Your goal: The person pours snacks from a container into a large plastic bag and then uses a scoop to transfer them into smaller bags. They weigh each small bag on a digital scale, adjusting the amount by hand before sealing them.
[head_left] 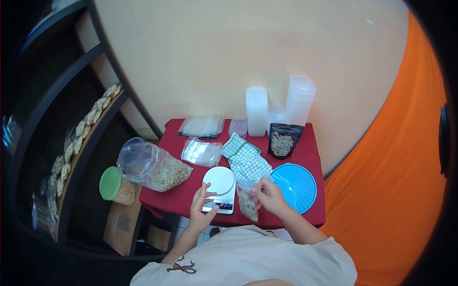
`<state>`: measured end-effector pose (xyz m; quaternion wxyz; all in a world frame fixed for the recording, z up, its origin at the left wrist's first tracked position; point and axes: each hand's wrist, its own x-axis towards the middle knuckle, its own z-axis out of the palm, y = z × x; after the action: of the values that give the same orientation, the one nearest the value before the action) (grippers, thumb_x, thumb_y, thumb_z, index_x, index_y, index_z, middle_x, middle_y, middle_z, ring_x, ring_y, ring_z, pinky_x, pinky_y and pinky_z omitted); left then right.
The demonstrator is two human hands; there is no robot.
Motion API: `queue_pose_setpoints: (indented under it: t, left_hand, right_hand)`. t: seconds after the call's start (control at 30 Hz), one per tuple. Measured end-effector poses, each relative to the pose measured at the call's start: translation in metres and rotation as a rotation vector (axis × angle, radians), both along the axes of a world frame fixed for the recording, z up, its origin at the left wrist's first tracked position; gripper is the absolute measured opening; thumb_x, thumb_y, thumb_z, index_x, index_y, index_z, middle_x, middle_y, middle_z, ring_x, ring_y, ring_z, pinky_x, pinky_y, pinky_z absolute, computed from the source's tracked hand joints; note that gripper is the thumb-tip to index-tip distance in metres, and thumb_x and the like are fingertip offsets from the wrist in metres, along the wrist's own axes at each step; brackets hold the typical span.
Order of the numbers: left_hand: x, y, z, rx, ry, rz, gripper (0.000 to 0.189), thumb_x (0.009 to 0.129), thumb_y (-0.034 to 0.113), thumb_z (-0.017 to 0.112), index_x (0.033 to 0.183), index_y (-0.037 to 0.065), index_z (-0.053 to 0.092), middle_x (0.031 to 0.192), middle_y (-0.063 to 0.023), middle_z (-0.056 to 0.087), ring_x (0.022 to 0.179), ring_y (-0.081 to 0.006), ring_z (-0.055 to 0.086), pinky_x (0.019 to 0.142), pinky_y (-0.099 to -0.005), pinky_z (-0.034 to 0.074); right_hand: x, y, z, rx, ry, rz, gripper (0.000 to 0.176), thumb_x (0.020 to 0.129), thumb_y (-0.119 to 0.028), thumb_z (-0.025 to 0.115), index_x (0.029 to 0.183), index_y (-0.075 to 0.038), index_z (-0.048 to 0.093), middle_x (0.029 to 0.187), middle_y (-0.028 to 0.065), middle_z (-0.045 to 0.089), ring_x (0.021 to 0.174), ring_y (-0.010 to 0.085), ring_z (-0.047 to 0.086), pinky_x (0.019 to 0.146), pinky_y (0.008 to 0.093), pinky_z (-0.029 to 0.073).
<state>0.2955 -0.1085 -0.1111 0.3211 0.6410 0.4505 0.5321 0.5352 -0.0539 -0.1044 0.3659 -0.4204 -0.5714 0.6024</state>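
A white digital kitchen scale (220, 181) stands near the front of the table, its round platform bare. At its left edge is my left hand (202, 208), fingers apart, with the thumb near the buttons and nothing held. My right hand (268, 195) pinches the upper part of a small clear plastic bag (248, 206), which hangs just right of the scale. Pale, lumpy bits fill the lower part of this bag; their kind I cannot make out. Behind it lies a green-and-white checked cloth (245, 159).
On the red-covered table (169, 202) are a large open bag of pale pieces (167, 174), flat clear bags (202, 152), a black windowed pouch (283, 141), stacked plastic containers (257, 112) and a blue lid (296, 188). A green-lidded jar (110, 183) and dark shelving (71, 157) stand left.
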Motion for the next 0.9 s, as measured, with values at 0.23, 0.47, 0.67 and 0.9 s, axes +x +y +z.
queue_pose_setpoints:
  t: [0.23, 0.47, 0.67, 0.9]
  left_hand:
    - [-0.034, -0.013, -0.001, -0.011, 0.032, 0.067, 0.058, 0.079, -0.006, 0.054, 0.134, 0.003, 0.037, 0.132, -0.0127, 0.037, 0.102, -0.0162, 0.054, 0.085, -0.0272, 0.044]
    - [-0.071, -0.017, 0.010, -0.012, 0.077, 0.069, 0.043, 0.077, -0.001, 0.060, 0.120, 0.003, 0.052, 0.126, -0.0128, 0.043, 0.096, -0.0152, 0.056, 0.084, -0.0289, 0.044]
    - [-0.109, -0.015, 0.002, -0.039, 0.044, 0.052, 0.039, 0.078, 0.000, 0.060, 0.117, 0.003, 0.055, 0.123, -0.0106, 0.045, 0.094, -0.0150, 0.056, 0.085, -0.0287, 0.044]
    - [-0.133, -0.004, 0.010, -0.028, 0.080, -0.165, 0.033, 0.080, -0.001, 0.057, 0.113, 0.002, 0.056, 0.121, -0.0113, 0.046, 0.092, -0.0151, 0.057, 0.085, -0.0293, 0.045]
  right_hand:
    - [-0.022, 0.101, 0.014, 0.570, -0.221, -0.456, 0.010, 0.087, -0.006, 0.051, 0.084, -0.002, 0.043, 0.081, 0.0126, 0.055, 0.073, 0.0242, 0.060, 0.057, 0.0333, 0.051]
    - [-0.040, 0.175, -0.037, 0.961, -0.862, -0.425, 0.017, 0.081, -0.007, 0.053, 0.097, -0.001, 0.052, 0.100, 0.0213, 0.053, 0.098, 0.0386, 0.050, 0.081, 0.0442, 0.045]
    - [-0.093, 0.136, -0.045, 0.650, -1.060, -0.225, 0.027, 0.073, -0.009, 0.060, 0.098, 0.000, 0.055, 0.104, 0.0209, 0.053, 0.102, 0.0378, 0.049, 0.083, 0.0456, 0.044]
    - [-0.171, 0.152, -0.051, 0.778, -0.829, 0.096, 0.024, 0.071, -0.016, 0.066, 0.093, -0.006, 0.060, 0.097, 0.0132, 0.059, 0.096, 0.0313, 0.056, 0.082, 0.0441, 0.045]
